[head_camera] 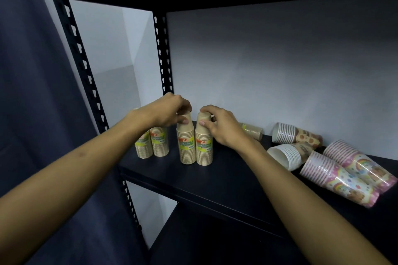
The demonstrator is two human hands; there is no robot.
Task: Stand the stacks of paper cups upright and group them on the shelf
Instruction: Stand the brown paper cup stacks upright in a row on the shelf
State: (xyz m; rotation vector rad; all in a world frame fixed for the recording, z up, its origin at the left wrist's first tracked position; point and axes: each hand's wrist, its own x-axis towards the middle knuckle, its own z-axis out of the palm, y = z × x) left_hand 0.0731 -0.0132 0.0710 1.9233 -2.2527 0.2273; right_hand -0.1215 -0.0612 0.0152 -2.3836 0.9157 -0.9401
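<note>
Forearms reaching in, left hand and right hand each pinching a kraft cup stack upright on the shelf; careless release risking toppling neighbours.

A black metal shelving unit with slotted uprights stands against a pale grey wall. A dark blue curtain hangs at the left. Soft light falls on the wall behind, brighter at the left.

Tan cup stacks, yellow-green labels; pink striped rainbow-print stacks; black shelf.
</note>
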